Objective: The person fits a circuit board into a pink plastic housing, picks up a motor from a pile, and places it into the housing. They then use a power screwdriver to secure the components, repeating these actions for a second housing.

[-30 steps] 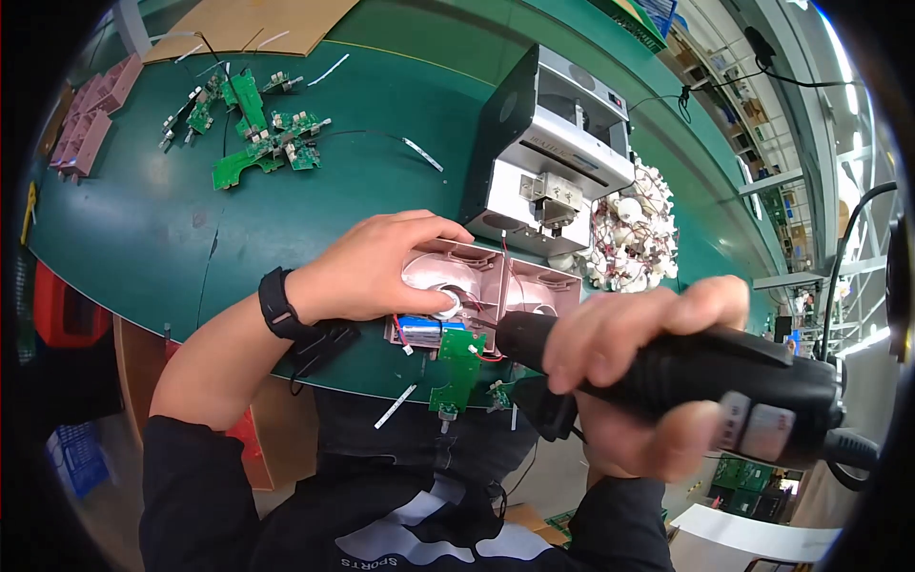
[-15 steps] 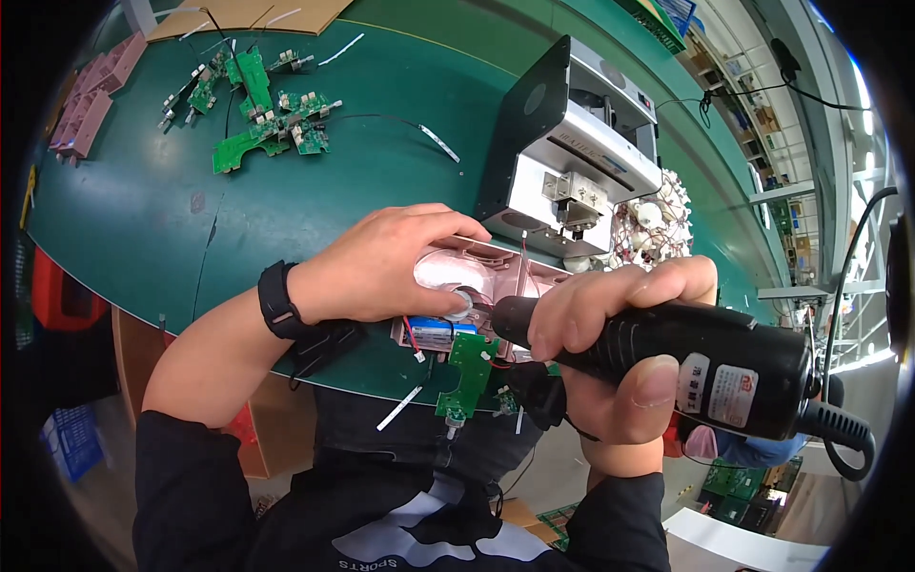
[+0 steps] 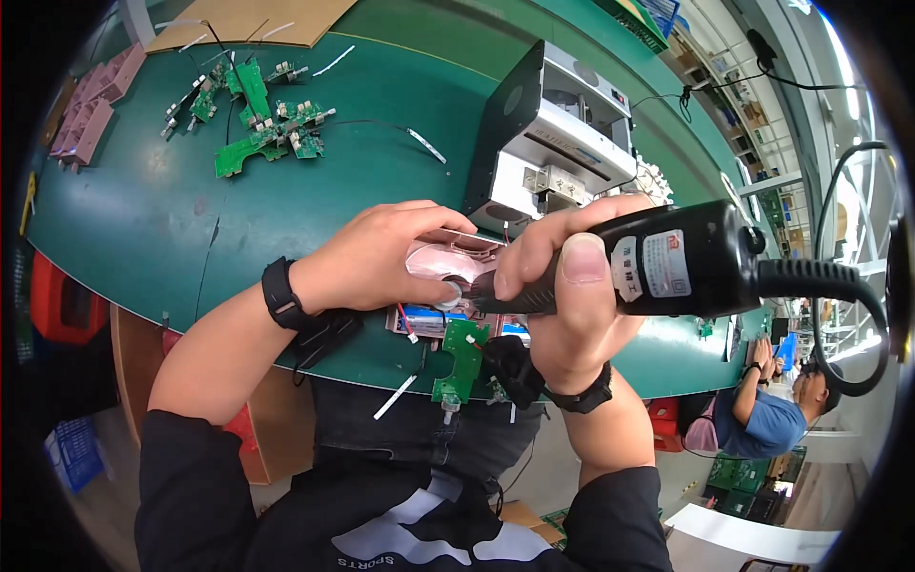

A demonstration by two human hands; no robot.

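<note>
My left hand (image 3: pixel 367 255) grips a pink plastic housing (image 3: pixel 448 259), its fingers over the far wall. The thumb presses on a small round grey part (image 3: pixel 447 295) inside. My right hand (image 3: pixel 572 276) is wrapped round a black corded electric screwdriver (image 3: pixel 681 262), held nearly level. Its nose points into the housing beside my left thumb; the tip is hidden. Blue batteries (image 3: pixel 419 320) lie along the housing's near side. A green circuit board (image 3: pixel 460 360) hangs at that side by the table edge, close to a red wire with a white plug (image 3: pixel 412 337).
Several green circuit boards (image 3: pixel 250 91) with wires lie at the far left, near more pink housings (image 3: pixel 88 124) and cardboard (image 3: pixel 250 21). A silver and black machine (image 3: pixel 562 133) stands beyond my hands. Another person (image 3: pixel 762 410) sits at the right.
My right hand and the screwdriver have swung up and left, the body now closer to level, its nose still at the housing. My left hand stays on the housing.
</note>
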